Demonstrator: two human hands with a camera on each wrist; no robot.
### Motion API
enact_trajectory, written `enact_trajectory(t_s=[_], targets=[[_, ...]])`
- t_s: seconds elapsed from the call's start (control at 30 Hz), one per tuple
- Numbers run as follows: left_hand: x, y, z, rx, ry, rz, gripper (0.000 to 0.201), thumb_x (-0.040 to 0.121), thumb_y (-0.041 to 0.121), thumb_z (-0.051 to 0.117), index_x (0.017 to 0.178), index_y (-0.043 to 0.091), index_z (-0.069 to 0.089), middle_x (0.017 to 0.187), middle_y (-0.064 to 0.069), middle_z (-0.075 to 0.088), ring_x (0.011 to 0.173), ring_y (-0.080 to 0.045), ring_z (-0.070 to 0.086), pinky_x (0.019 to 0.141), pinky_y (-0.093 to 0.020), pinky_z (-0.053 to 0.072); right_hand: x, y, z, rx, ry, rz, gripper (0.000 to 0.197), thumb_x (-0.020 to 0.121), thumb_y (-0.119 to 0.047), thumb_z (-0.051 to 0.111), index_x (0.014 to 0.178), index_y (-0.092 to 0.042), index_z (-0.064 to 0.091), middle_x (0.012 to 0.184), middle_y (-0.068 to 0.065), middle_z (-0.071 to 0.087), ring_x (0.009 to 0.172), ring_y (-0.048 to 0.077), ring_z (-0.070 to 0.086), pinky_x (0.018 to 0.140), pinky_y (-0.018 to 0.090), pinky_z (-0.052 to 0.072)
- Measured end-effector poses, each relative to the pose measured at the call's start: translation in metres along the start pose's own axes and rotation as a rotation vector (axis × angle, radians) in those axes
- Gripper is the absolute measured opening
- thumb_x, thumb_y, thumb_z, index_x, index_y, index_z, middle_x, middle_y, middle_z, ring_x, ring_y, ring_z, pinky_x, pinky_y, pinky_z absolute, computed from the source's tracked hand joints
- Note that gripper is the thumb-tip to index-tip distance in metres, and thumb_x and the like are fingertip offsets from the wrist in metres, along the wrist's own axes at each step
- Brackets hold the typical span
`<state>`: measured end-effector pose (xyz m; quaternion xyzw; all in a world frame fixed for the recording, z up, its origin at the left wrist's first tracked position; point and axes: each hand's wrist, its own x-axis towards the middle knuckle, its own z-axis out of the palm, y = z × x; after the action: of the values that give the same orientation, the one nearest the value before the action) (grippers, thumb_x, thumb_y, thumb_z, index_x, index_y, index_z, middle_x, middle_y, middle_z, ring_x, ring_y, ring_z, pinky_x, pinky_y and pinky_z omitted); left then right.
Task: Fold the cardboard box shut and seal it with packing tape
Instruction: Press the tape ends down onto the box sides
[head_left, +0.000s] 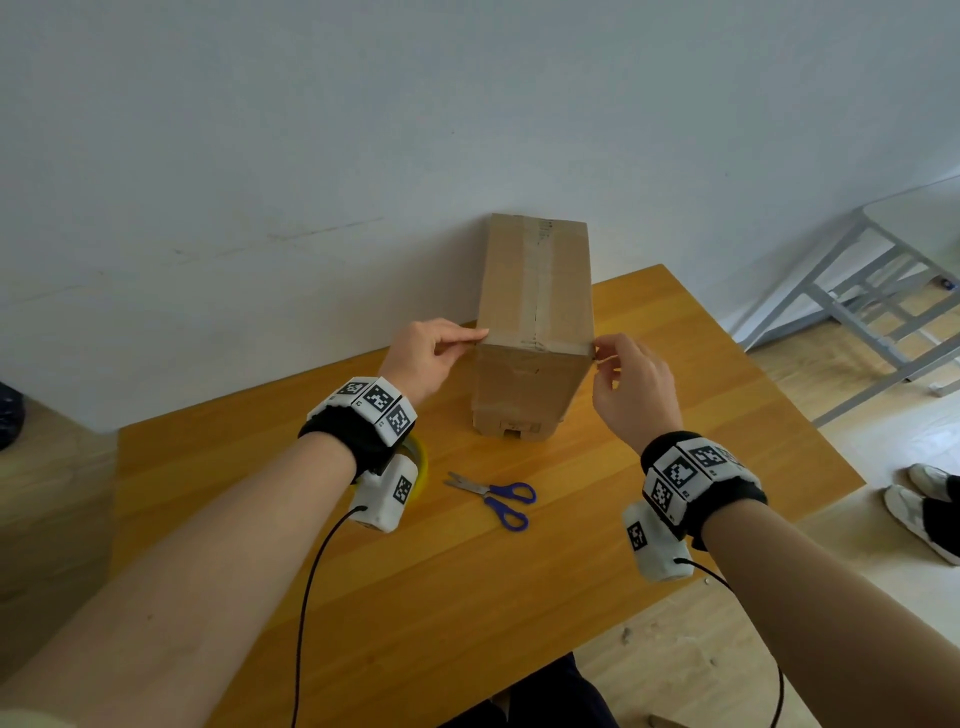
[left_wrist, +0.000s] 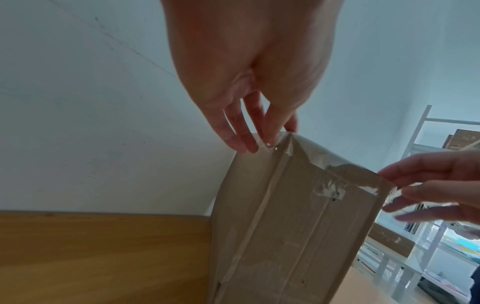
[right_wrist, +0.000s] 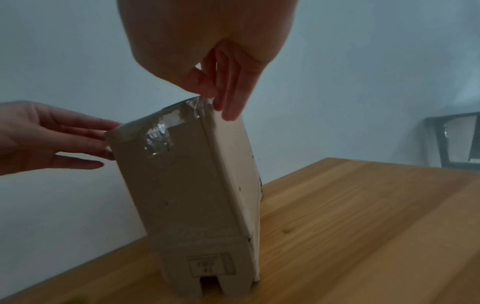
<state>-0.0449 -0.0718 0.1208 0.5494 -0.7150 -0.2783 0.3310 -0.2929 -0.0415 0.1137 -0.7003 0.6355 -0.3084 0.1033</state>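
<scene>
Cardboard box (head_left: 535, 312) stands tall, packing tape seam (head_left: 540, 270) running toward wall (head_left: 311, 130).

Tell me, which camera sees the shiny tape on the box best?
The left wrist view: the tape runs close and bright across the top edge of the box, wrinkles showing. The right wrist view shows it too, but darker and blurrier. The head view shows it small, plus a long strip down the top.
</scene>
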Motion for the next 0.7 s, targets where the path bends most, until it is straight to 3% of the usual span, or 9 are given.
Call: enact_trajectory(t_s=[0.13,0.23,0.37,0.43,0.5,0.57,0.63,0.7], targets=[[0.0,0.001,0.002,-0.009,0.005,-0.008,0.028,0.087,0.007,0.06,0.112,0.017,0.067,0.11,-0.002,0.068,0.095,-0.008,0.06,0.084,-0.012,0.045,-0.009,-0.001,0.008,-0.069,0.055,0.175,0.025,0.092,-0.011,0.047,0.116,-0.007,0.051,0.081,0.0,0.059,0.061,0.016,0.051,0.053,0.027,0.036],[-0.001,0.0,0.002,-0.011,-0.017,-0.027,0.035,0.083,0.004,0.065,0.114,0.02,0.066,0.111,-0.001,0.067,0.096,-0.01,0.061,0.087,-0.018,0.049,-0.012,0.0,0.013,-0.006,-0.016,0.111,0.026,0.094,-0.008,0.043,0.119,-0.006,0.047,0.077,0.005,0.065,0.054,0.019,0.054,0.045,0.03,0.038],[-0.003,-0.001,0.002,-0.031,-0.037,-0.053,0.042,0.079,0.004,0.069,0.118,0.021,0.063,0.112,0.001,0.065,0.1,-0.01,0.06,0.09,-0.021,0.049,-0.008,0.001,0.013,0.02,-0.017,0.112,0.036,0.092,-0.003,0.043,0.128,-0.005,0.041,0.101,0.006,0.067,0.078,0.022,0.063,0.059,0.03,0.044],[-0.004,-0.001,0.003,-0.054,-0.028,-0.057,0.043,0.079,0.004,0.069,0.118,0.021,0.063,0.113,0.0,0.065,0.101,-0.01,0.06,0.091,-0.021,0.048,-0.009,0.001,0.009,-0.012,0.025,0.106,0.039,0.091,-0.004,0.045,0.13,-0.004,0.041,0.116,0.008,0.063,0.098,0.024,0.063,0.068,0.031,0.048],[-0.005,-0.001,0.005,-0.092,-0.006,-0.081,0.047,0.078,0.004,0.07,0.122,0.02,0.06,0.112,0.001,0.065,0.102,-0.01,0.06,0.091,-0.02,0.048,-0.008,0.002,0.005,-0.1,0.076,-0.069,0.043,0.092,-0.01,0.05,0.134,-0.003,0.041,0.132,0.012,0.053,0.12,0.025,0.053,0.088,0.035,0.049],[-0.006,-0.001,0.007,-0.096,0.026,-0.105,0.056,0.076,0.007,0.072,0.127,0.021,0.055,0.108,0.004,0.064,0.098,-0.007,0.059,0.088,-0.017,0.046,-0.003,0.005,0.004,-0.208,0.021,-0.286,0.045,0.096,-0.019,0.051,0.139,-0.008,0.041,0.144,0.01,0.044,0.134,0.023,0.04,0.106,0.037,0.035],[-0.007,-0.002,0.009,-0.093,0.042,-0.12,0.053,0.075,0.011,0.074,0.125,0.018,0.056,0.108,0.002,0.065,0.098,-0.008,0.059,0.087,-0.018,0.046,0.006,0.009,0.006,-0.285,-0.064,-0.413,0.044,0.097,-0.024,0.05,0.139,-0.012,0.043,0.147,0.007,0.041,0.138,0.022,0.035,0.111,0.035,0.027],[-0.008,-0.004,0.012,-0.117,0.046,-0.14,0.044,0.075,0.013,0.074,0.116,0.013,0.06,0.111,-0.002,0.066,0.099,-0.009,0.06,0.087,-0.018,0.048,0.013,0.01,0.008,-0.308,-0.086,-0.457,0.041,0.097,-0.023,0.052,0.136,-0.012,0.048,0.143,0.009,0.046,0.135,0.025,0.041,0.11,0.038,0.03]])
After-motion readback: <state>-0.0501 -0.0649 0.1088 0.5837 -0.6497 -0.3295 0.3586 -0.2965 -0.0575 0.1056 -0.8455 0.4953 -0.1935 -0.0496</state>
